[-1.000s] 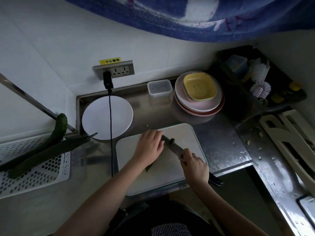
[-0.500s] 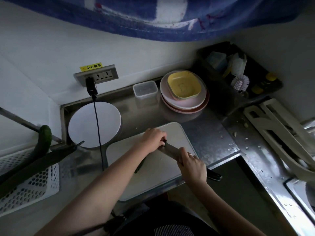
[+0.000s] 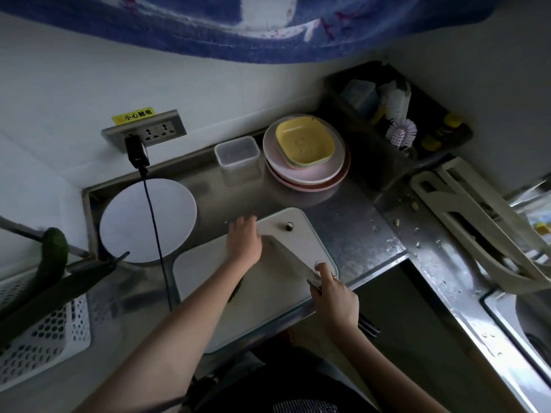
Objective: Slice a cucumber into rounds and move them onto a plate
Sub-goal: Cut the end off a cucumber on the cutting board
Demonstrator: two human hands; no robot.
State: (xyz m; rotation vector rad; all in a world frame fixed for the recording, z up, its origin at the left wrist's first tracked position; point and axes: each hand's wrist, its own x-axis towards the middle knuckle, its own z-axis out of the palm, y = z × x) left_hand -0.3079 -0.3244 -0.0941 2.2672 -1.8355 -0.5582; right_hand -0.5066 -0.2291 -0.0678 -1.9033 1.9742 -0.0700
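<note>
A white cutting board point(image 3: 268, 308) lies at the counter's front edge. My left hand point(image 3: 243, 242) holds down a dark cucumber point(image 3: 237, 289), which shows only below my wrist. In my right hand point(image 3: 334, 296) is a knife point(image 3: 292, 260), gripped by the handle, its blade slanting across the board next to my left hand. One small cut cucumber piece point(image 3: 289, 226) lies on the board's far side, beyond the blade. An empty white plate point(image 3: 147, 220) sits to the left of the board.
Two more cucumbers point(image 3: 53, 257) rest on a white perforated basket point(image 3: 44, 338) at the left. A black cable point(image 3: 155, 239) hangs across the plate from a wall socket. A clear tub point(image 3: 238, 158) and stacked dishes point(image 3: 307, 156) stand behind the board. A sink rim point(image 3: 447, 278) lies to the right.
A small cut piece now lies on the far side of the board. My left hand has shifted slightly farther along the cucumber, and the blade sits beside it.
</note>
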